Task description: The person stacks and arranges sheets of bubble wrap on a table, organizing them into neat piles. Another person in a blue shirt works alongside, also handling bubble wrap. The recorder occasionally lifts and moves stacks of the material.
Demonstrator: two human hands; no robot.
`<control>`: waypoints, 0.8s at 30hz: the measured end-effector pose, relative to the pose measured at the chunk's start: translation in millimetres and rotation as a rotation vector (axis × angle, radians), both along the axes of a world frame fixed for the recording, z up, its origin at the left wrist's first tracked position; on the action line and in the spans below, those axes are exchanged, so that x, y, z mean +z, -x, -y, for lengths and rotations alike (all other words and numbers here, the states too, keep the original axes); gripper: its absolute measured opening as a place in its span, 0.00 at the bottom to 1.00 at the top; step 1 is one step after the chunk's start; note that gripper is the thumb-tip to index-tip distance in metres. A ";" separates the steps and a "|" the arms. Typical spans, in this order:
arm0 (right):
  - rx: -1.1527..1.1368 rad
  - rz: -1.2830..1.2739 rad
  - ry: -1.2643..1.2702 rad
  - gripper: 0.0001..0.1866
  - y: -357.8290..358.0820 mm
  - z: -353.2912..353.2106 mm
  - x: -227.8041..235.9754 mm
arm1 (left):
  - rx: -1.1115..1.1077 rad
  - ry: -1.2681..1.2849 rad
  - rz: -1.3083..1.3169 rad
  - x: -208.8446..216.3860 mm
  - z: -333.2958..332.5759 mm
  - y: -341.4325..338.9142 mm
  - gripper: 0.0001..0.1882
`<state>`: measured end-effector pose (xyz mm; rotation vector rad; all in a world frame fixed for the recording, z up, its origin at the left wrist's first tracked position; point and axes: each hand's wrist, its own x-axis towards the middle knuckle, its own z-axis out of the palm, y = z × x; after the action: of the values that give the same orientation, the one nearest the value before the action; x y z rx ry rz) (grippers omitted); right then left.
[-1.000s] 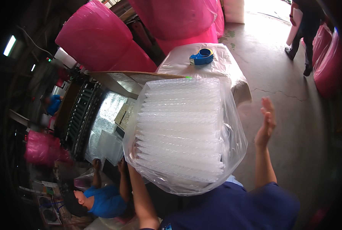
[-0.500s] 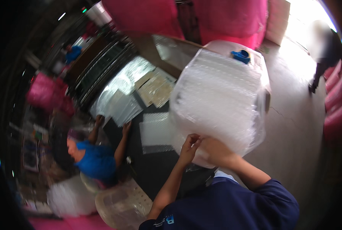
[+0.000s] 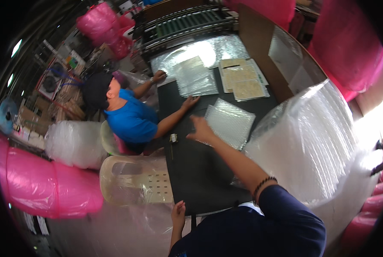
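Over the dark table [image 3: 204, 171], my right hand [image 3: 201, 129] stretches out with thumb and fingers apart and nothing in it. Just beyond lies a small pile of clear bubble-wrap sheets [image 3: 231, 122], near but apart from my fingertips. My left hand [image 3: 178, 210] hovers low by the table's near left corner, fingers loosely bent, with nothing visible in them. To the right of my right arm stands a big bundle of bubble wrap [image 3: 305, 143] in clear plastic. A small white-and-dark object [image 3: 173, 138] lies near the table's left edge.
A co-worker in blue [image 3: 133, 118] sits at the left, hands by bubble-wrap sheets [image 3: 196, 77]. Brown-and-clear packets [image 3: 243, 79] lie farther right, before a roller conveyor [image 3: 191, 25]. A plastic chair [image 3: 133, 180] adjoins the table; pink rolls [image 3: 50, 184] lie left.
My hands were together at the bundle's near edge; now they are apart. My right hand has reached left across the table, my left dropped to the near corner. The view has swung left.
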<state>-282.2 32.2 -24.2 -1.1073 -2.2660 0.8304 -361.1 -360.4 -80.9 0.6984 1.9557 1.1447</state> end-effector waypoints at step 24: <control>-0.181 1.004 0.454 0.79 -64.3 -109.5 -125.6 | 0.355 0.633 -0.255 -49.1 166.9 -47.6 0.14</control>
<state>-217.9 141.7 -149.7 -2.3041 -2.7042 0.8380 -313.5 -527.3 -130.0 0.1631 2.5476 0.5682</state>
